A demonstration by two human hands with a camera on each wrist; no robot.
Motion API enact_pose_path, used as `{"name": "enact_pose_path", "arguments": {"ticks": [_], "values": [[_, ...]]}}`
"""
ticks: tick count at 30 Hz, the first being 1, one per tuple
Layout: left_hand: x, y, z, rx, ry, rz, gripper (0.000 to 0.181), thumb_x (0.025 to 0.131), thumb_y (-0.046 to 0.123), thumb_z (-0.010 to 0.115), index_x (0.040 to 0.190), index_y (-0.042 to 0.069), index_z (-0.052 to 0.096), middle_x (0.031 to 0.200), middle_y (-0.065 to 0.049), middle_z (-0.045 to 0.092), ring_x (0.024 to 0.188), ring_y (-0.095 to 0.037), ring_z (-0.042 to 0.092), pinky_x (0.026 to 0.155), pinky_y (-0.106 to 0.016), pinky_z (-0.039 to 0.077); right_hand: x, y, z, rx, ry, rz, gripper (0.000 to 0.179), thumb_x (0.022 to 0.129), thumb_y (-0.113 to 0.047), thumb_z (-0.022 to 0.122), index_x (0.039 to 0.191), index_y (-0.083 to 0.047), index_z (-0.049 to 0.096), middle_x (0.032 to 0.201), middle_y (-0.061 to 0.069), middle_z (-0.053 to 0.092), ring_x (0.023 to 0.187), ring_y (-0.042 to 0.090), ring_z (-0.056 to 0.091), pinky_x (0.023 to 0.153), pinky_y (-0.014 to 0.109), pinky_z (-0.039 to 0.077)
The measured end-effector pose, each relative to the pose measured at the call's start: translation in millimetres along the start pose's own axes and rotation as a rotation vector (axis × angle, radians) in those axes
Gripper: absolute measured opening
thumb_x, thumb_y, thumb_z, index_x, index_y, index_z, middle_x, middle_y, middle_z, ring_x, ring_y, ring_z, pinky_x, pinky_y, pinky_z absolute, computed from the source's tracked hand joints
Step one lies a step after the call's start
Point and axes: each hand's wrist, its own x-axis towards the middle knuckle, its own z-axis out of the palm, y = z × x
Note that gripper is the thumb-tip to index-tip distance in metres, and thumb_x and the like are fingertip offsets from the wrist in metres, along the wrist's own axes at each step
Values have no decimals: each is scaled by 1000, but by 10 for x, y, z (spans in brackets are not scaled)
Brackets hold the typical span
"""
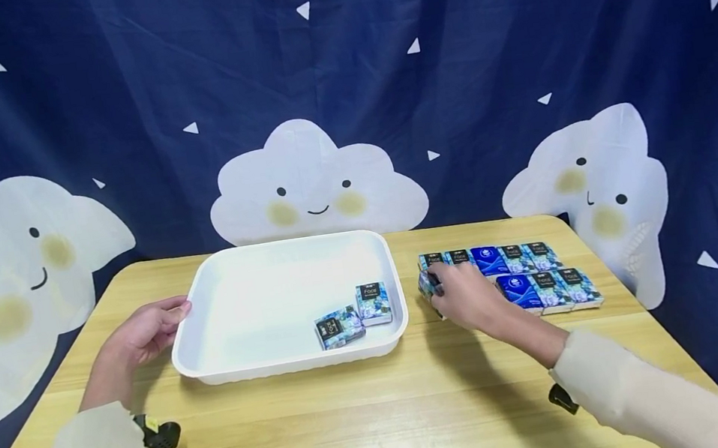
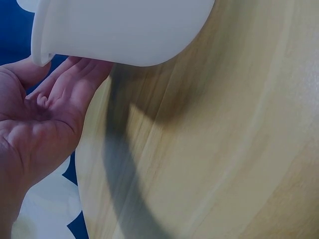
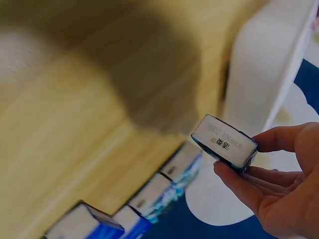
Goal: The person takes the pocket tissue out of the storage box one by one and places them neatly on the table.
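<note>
At the left end of the white plastic tray (image 1: pixel 289 365), my left hand (image 1: pixel 150 331) grips the rim, thumb on top and fingers beneath, as the left wrist view shows. My right hand (image 1: pixel 471 298) pinches a small tissue pack (image 3: pixel 224 142) between thumb and fingers, raised above the table just right of the tray. Inside the tray, toward its right front corner, lie an upright tissue pack (image 1: pixel 373 302) and a tilted tissue pack (image 1: pixel 340 328), both blue floral with black labels. Two rows of packs stand by my right hand, which partly hides them.
The back row includes a plain blue pack (image 1: pixel 489 260) among floral ones; the front row has another blue pack (image 1: pixel 519 292) and a floral pack (image 1: pixel 580 287) at its right end. A wooden table (image 1: pixel 330 417) carries everything, with a dark blue cloud-print curtain (image 1: pixel 336 53) behind.
</note>
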Motion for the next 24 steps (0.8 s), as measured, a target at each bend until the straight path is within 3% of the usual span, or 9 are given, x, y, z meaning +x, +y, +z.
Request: {"name": "enact_pose_path", "arguments": {"ticks": [13,20,24], "values": [[-8,-1,-15,11,12,-12,78,106,28,55,161,-1,9,93,15,72,83,-2,70,77,-21,60,-158,88,146,7,-24,4,45,84,-3,72,126,7,64,94,20,73,64,17,58,60,30,54],[-4,-19,-22,2,4,-4,77,106,28,55,161,-2,9,92,14,73,83,-2,70,76,-20,60,-147,80,92,28,-92,49,47,85,-6,73,128,6,61,89,16,70,63,18,56,57,30,51],[-6,-14,-15,-5,-1,3,78,106,27,54,161,-3,8,93,13,73,83,-2,71,76,-21,60,-133,68,25,47,-118,95,48,89,-16,75,129,5,58,91,16,71,69,21,63,61,34,55]]}}
